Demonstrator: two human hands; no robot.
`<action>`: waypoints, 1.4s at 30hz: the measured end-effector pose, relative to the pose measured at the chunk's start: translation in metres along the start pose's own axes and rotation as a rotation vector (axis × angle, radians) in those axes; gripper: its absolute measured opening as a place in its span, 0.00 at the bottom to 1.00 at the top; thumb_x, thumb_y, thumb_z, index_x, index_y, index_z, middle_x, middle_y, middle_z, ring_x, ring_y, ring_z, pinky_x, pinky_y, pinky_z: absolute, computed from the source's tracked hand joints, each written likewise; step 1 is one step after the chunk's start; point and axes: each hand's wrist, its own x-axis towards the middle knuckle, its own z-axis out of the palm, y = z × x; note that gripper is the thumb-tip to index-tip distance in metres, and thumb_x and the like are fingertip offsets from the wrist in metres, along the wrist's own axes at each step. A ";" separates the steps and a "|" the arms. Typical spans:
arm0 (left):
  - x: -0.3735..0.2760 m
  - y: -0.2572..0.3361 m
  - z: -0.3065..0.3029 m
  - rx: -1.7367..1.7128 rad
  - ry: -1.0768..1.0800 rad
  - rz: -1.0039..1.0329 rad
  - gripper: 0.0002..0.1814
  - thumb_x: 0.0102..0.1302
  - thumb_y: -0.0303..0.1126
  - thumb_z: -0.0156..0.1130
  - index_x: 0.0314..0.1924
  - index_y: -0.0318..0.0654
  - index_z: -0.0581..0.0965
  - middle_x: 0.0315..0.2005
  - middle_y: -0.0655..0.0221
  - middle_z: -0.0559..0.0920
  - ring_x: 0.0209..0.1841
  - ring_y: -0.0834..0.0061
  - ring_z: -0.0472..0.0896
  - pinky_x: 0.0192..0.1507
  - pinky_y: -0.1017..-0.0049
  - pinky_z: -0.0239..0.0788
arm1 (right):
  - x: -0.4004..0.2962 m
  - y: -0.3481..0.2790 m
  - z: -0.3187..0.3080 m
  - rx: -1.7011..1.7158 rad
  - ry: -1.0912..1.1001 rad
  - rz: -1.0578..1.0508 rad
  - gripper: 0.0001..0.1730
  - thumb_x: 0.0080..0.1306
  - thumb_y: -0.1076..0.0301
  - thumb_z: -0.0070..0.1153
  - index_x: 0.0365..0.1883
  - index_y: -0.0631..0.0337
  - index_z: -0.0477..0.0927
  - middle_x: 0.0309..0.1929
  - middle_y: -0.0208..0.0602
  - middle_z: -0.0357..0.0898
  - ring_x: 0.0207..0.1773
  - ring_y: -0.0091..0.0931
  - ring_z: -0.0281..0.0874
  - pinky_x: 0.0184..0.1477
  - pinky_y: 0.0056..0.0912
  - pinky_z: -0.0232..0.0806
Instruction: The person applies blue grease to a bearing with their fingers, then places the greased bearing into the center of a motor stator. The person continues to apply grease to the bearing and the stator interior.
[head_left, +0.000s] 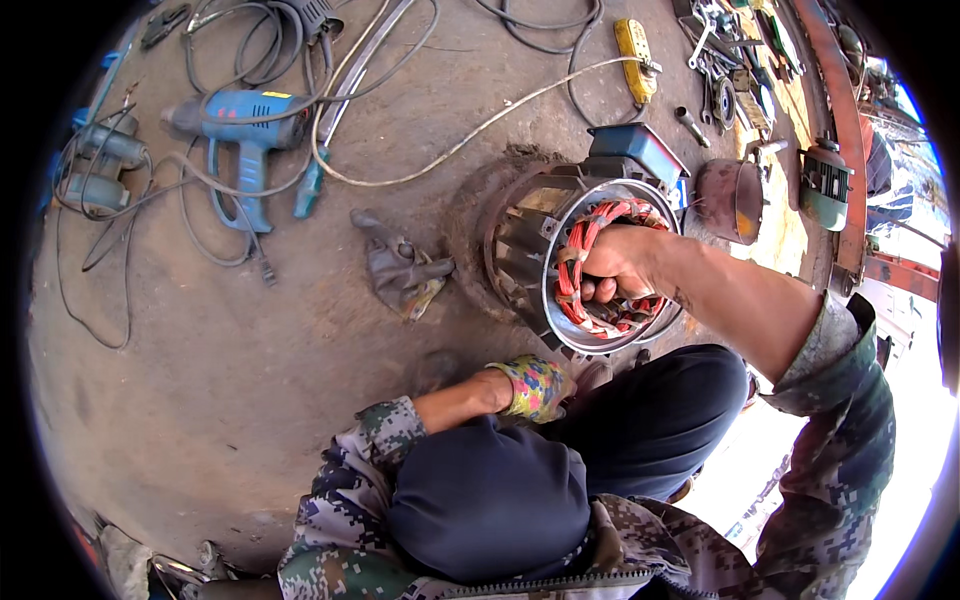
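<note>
An electric motor housing (525, 247) with cooling fins lies on the workshop floor, its open round end towards me. A ring of red stator windings (571, 281), bound with pale ties, lines the opening. My bare right hand (619, 262) reaches inside the windings with its fingers curled; the fingertips are partly hidden, and I cannot tell whether they hold anything. My left hand (538, 388), in a yellow flowered glove, rests beside my knee below the housing, its fingers partly hidden. A dark, dirty work glove (397, 262) lies left of the housing.
A blue heat gun (251, 135) and tangled cables lie at the left, near a teal-handled screwdriver (309, 187). A yellow power strip (636, 60) is at the top. Spanners (703, 41), a rusty metal cylinder (727, 199) and a small green motor (825, 187) stand or lie at the right.
</note>
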 end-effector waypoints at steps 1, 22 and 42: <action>0.004 0.001 -0.004 0.003 -0.023 0.020 0.24 0.76 0.45 0.62 0.61 0.35 0.84 0.63 0.51 0.84 0.67 0.52 0.83 0.66 0.55 0.76 | 0.001 0.001 -0.005 -0.010 -0.013 0.036 0.17 0.83 0.56 0.52 0.34 0.52 0.80 0.24 0.25 0.74 0.19 0.15 0.61 0.15 0.18 0.47; 0.024 -0.012 0.022 -0.058 0.174 0.113 0.23 0.68 0.45 0.68 0.55 0.37 0.86 0.51 0.53 0.90 0.56 0.48 0.88 0.58 0.51 0.80 | 0.033 0.018 -0.020 -0.001 -0.070 0.015 0.16 0.79 0.57 0.54 0.30 0.52 0.78 0.22 0.28 0.73 0.19 0.17 0.60 0.16 0.19 0.45; 0.038 -0.027 0.047 -0.027 0.219 0.109 0.27 0.69 0.51 0.73 0.60 0.42 0.86 0.55 0.51 0.89 0.60 0.48 0.87 0.61 0.51 0.77 | -0.024 0.044 -0.019 -0.227 0.071 -0.306 0.14 0.75 0.70 0.53 0.56 0.61 0.81 0.25 0.31 0.77 0.19 0.22 0.70 0.17 0.32 0.58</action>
